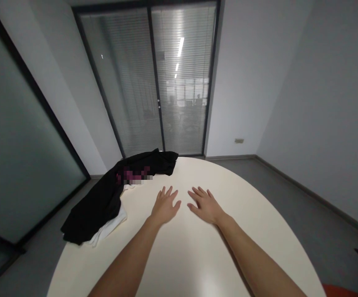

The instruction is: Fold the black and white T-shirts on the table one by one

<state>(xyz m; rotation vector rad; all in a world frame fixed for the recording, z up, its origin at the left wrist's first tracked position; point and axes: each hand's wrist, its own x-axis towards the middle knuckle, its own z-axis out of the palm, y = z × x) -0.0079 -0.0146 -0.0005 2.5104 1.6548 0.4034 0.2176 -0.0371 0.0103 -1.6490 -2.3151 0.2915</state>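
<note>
A person's left hand and right hand extend palm down over a smooth, cream-white counter with a rounded edge. The left grip is spread, its fingers fanned forward and thumb angled out toward the other hand; it has hold of nothing. The right grip is likewise unfurled, fingers pointing forward and inward, thumb held apart, with nothing in it. The two thumbs face each other across a narrow gap. Whether the palms press on the surface or sit just above it cannot be told.

A crumpled black cloth garment lies on the counter, curving along its far left edge and covering part of the rim, beyond the left hand and apart from it. A blurred pink-magenta patch shows on its inner side. White fabric peeks out from under the garment on the side nearer the hands; whether it is a separate piece is unclear.

Behind stand dark-framed glass panels with horizontal slatted blinds, and a small pale rectangular wall plate sits low to their right.
</note>
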